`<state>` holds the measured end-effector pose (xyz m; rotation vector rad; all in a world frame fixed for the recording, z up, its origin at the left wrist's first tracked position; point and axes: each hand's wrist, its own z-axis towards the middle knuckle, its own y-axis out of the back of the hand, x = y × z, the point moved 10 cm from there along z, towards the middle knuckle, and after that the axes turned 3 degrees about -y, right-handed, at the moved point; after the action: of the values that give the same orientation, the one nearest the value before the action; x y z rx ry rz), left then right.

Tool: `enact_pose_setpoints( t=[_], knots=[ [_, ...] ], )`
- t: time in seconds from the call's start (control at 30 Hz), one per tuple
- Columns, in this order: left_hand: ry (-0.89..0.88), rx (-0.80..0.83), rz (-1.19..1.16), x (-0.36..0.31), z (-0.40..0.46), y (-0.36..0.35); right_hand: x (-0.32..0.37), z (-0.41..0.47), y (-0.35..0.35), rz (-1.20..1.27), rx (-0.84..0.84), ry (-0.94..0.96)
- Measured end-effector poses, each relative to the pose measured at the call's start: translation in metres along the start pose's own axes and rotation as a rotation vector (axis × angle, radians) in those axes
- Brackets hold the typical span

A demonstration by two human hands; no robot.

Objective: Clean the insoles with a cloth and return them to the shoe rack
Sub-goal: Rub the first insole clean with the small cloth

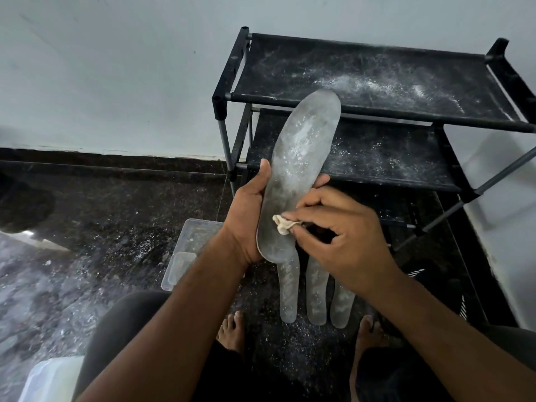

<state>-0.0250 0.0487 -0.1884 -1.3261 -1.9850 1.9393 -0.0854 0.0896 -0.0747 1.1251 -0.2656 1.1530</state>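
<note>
A long grey insole (301, 158), dusted with white powder, is held upright in front of the black shoe rack (377, 111). My left hand (249, 216) grips its lower part from behind, thumb on the left edge and fingertips showing at the right edge. My right hand (342, 227) pinches a small beige cloth (284, 224) and presses it against the insole's lower half. Three more grey insoles (316, 297) lie side by side on the dark floor below my hands, partly hidden by them.
The rack's two fabric shelves carry white powder. A clear plastic container (188, 250) sits on the speckled dark floor left of the insoles. A white object (49, 378) lies at the bottom left. My bare feet (232, 332) stand near the insoles' ends. A pale wall rises behind.
</note>
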Motion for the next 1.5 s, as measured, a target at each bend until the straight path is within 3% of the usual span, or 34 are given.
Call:
enact_pose_setpoints(
  t=[0.33,0.5,0.63,0.77,0.93,1.13,1.3,1.5],
  knots=[
    [-0.052,0.015,0.017,-0.004,0.0,-0.002,0.025,-0.012,-0.043,-0.106,0.137,0.092],
    [-0.072,-0.009,-0.041,-0.008,-0.003,0.0,0.038,-0.013,-0.053,-0.078,0.184,0.243],
    [-0.088,-0.023,-0.096,-0.013,-0.003,0.003,0.033,-0.021,-0.05,-0.072,0.26,0.211],
    [-0.071,0.006,-0.044,-0.01,-0.002,0.002,0.035,-0.017,-0.048,-0.115,0.204,0.189],
    [-0.073,0.002,-0.142,-0.016,-0.005,0.009,0.023,-0.019,-0.052,-0.119,0.325,0.179],
    [-0.036,0.007,-0.13,-0.007,-0.001,0.006,0.028,-0.012,-0.042,-0.038,0.192,0.148],
    [-0.057,0.043,-0.17,-0.015,-0.004,0.007,0.001,-0.011,-0.041,-0.06,0.336,0.04],
    [-0.013,-0.032,-0.136,0.001,-0.001,0.004,-0.001,-0.005,-0.03,-0.05,0.192,0.001]
  ],
)
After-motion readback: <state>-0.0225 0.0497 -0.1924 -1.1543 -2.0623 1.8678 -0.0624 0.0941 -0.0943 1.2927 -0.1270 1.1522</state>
